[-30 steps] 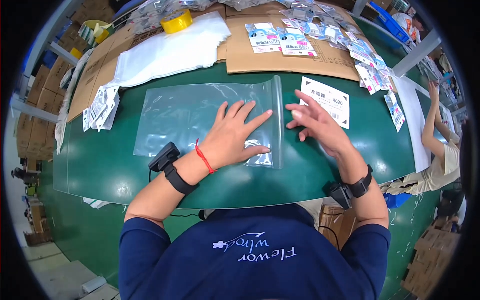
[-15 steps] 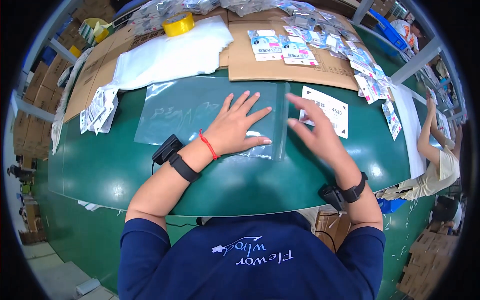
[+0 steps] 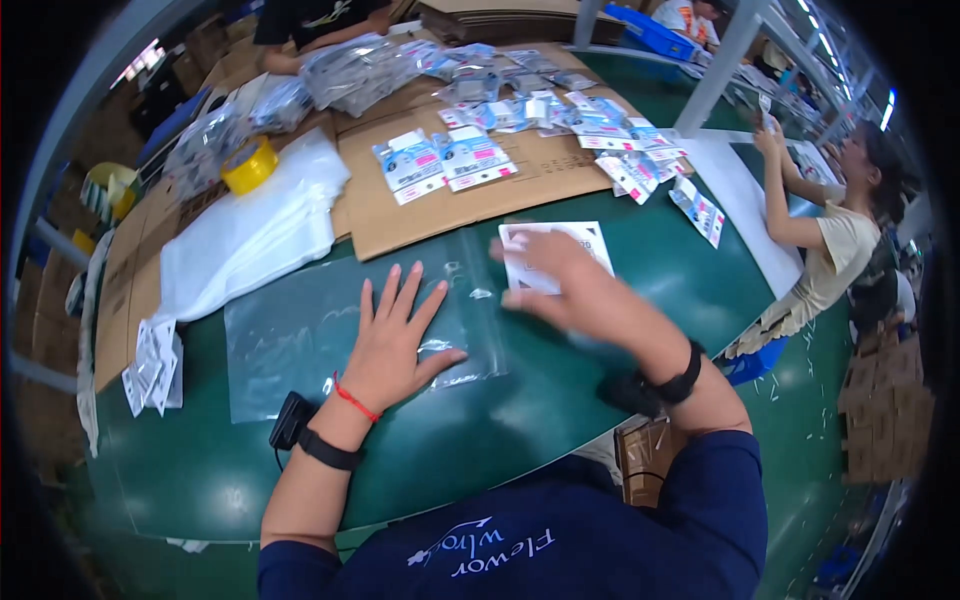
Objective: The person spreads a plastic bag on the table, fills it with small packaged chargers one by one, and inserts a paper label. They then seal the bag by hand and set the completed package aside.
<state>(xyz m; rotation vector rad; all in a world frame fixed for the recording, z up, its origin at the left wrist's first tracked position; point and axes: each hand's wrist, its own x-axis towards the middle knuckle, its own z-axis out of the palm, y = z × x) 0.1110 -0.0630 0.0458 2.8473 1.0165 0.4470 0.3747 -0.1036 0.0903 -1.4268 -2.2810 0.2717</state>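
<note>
A clear flat plastic bag (image 3: 290,345) lies on the green tabletop, its sealing-strip end toward the right. My left hand (image 3: 395,345) rests flat on it with the fingers spread. Just beyond the bag's right end is a white printed card (image 3: 588,240). Over that card my right hand (image 3: 565,280) is stretched out, thumb apart from the fingers and somewhat smeared by motion. It covers much of the card, and nothing shows in its grasp; whether it touches the card I cannot tell.
Cardboard sheets (image 3: 385,225) at the back carry white plastic bags (image 3: 260,230), a yellow tape roll (image 3: 250,168) and several packaged items (image 3: 480,160). Small white cards (image 3: 155,365) lie at left. One person (image 3: 840,230) works at right, another (image 3: 320,25) across the table.
The view has shifted, so the table appears turned. My right hand has moved onto the white card from beside the bag's end. My left hand stays spread on the bag.
</note>
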